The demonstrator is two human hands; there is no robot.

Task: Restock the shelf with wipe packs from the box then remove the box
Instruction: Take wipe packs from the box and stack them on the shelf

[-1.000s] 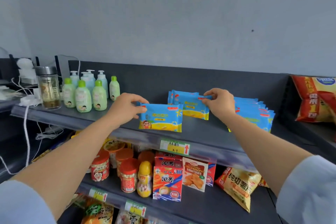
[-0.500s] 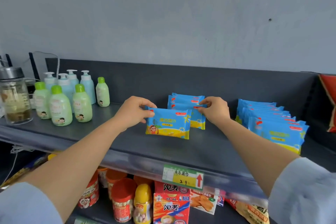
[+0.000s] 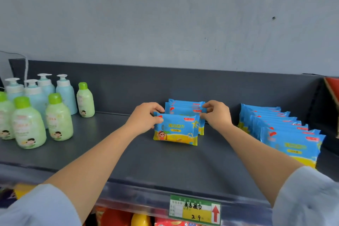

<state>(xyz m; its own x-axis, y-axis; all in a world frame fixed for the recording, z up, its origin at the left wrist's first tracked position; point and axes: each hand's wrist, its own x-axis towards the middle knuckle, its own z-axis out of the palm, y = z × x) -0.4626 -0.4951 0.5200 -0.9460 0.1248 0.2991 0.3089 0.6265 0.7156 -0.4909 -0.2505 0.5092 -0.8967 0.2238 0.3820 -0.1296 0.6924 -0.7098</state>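
Observation:
On the dark grey shelf [image 3: 128,159] a short row of blue-and-yellow wipe packs [image 3: 185,108] stands upright in the middle. My left hand [image 3: 145,119] pinches the left edge of the front wipe pack [image 3: 176,130], which stands just ahead of the row. My right hand [image 3: 216,115] pinches the right ends of the packs behind it. A longer row of wipe packs [image 3: 286,134] stands to the right. The box is not in view.
Green and pale blue bottles [image 3: 45,108] crowd the shelf's left end. A price tag [image 3: 194,209] with a red arrow hangs on the front rail. Red and yellow goods show on the shelf below. A red bag [image 3: 332,90] sits at the far right.
The view has moved closer and higher. My left hand has brought the front pack back toward the row, and my right hand stays on the row's right end.

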